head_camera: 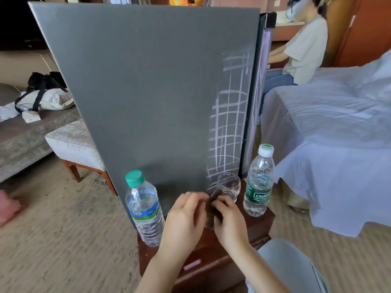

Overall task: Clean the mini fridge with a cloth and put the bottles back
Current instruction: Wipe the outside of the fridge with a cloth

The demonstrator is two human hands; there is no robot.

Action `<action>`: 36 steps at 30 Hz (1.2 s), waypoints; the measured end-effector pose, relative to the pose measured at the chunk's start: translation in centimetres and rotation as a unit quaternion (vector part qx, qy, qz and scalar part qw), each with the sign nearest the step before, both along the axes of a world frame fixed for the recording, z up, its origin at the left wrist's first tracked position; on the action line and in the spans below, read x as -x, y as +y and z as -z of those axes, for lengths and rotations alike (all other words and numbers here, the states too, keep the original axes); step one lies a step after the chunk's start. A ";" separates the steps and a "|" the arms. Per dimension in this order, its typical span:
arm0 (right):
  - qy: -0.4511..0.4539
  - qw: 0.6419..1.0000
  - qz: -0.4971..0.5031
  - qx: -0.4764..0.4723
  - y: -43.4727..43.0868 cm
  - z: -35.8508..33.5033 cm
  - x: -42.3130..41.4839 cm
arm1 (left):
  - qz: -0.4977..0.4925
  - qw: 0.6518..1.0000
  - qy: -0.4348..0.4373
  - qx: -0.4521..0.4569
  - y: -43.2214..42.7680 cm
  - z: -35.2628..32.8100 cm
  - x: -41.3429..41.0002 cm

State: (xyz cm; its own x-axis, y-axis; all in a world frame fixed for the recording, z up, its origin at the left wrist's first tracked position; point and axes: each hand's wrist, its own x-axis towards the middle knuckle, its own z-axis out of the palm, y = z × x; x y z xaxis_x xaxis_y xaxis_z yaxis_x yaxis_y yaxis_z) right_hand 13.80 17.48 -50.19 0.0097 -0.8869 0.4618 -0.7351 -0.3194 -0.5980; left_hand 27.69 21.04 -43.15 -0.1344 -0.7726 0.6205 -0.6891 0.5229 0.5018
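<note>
The dark grey mini fridge (pixel 148 92) stands on a reddish wooden cabinet (pixel 228 256), its closed door facing me with pale grid-shaped streaks at the lower right. My left hand (pixel 184 218) and my right hand (pixel 230 220) meet in front of its base, and both pinch a small dark brown cloth (pixel 213 206) bunched between them. A green-capped water bottle (pixel 145 210) stands to the left of my hands. A white-capped water bottle (pixel 259 182) with a green label stands to the right.
A clear drinking glass (pixel 229 186) sits just beyond the cloth. A bed with white sheets (pixel 330 144) fills the right side, and a person in a light shirt (pixel 304 47) sits behind it. A padded stool (pixel 74 144) and a sofa with bags (pixel 40 96) lie left.
</note>
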 end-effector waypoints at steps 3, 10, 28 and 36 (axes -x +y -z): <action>-0.052 0.998 0.038 -0.002 3.2 1.0 3.5 | -0.001 0.999 0.036 -0.013 -1.4 -0.5 1.9; -0.093 0.986 0.139 -0.011 5.8 2.8 9.7 | -0.012 0.996 -0.022 -0.091 -7.5 2.1 7.4; -0.126 0.985 0.115 -0.015 5.9 3.5 8.3 | -0.110 0.948 -0.274 -0.116 -5.1 0.9 3.9; -0.130 0.988 0.072 -0.047 4.9 3.9 6.2 | -0.154 0.951 -0.259 -0.066 -3.6 3.4 -1.2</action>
State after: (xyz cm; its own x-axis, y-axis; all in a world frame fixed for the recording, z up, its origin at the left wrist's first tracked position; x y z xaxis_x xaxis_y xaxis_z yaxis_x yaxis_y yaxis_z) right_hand 7.63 22.38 -54.10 -0.2277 -0.9096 0.3477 -0.5861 -0.1571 -0.7949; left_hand 28.90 17.49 -46.53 -0.1509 -0.8910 0.4282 -0.9718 0.2131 0.1008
